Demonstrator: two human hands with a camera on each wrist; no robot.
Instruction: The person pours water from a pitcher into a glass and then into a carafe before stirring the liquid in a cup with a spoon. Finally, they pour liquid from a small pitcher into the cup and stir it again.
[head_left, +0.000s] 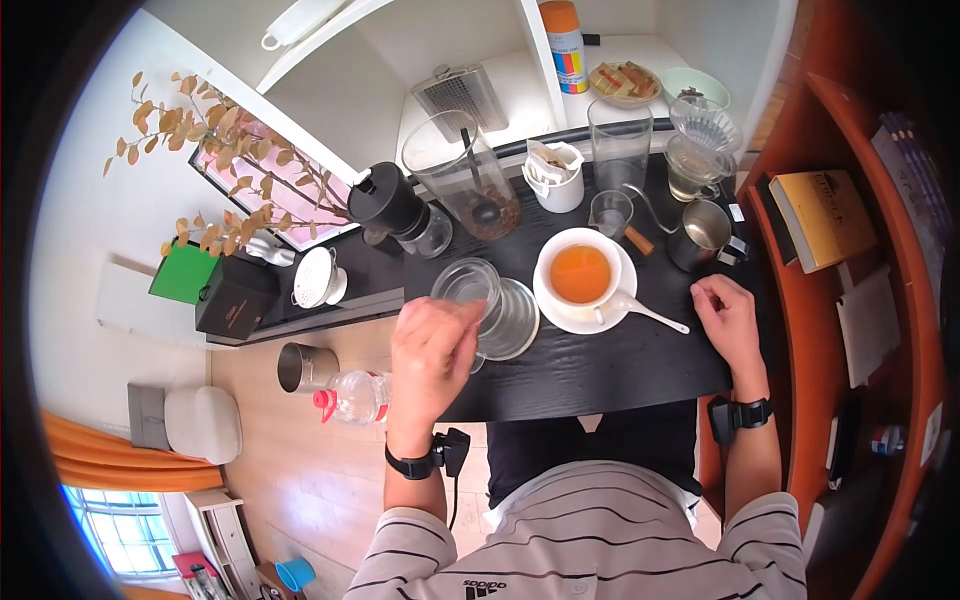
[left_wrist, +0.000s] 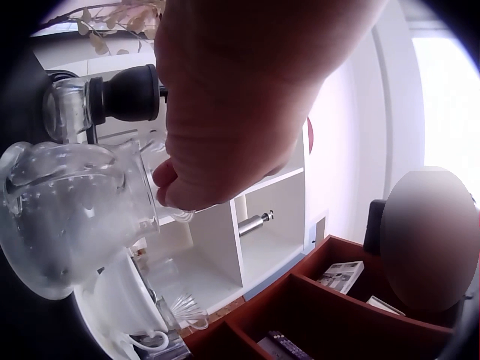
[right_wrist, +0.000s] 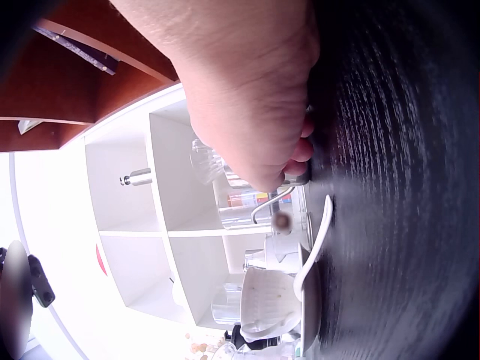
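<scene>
My left hand (head_left: 435,355) is over the mouth of a clear glass pot (head_left: 512,325), thumb and fingertips together, pinching what looks like its clear glass lid (left_wrist: 180,215). In the left wrist view the fingers largely hide that lid, and droplets dot the pot's wall. My right hand (head_left: 727,318) rests on the black table near its right edge, fingers loosely curled and holding nothing. Between the hands stands a white cup (head_left: 549,262) of amber liquid on a white saucer (head_left: 563,318), with a white spoon (head_left: 650,313) lying across the saucer's edge.
Behind the pot are a black hand grinder (head_left: 378,195) and a tall glass cylinder (head_left: 445,150) holding beans and a dark scoop. Farther right stand a white mug (head_left: 555,190), a steel gooseneck kettle (head_left: 700,235) and a glass dripper (head_left: 700,130). Red-brown shelves (head_left: 840,110) border the table's right side.
</scene>
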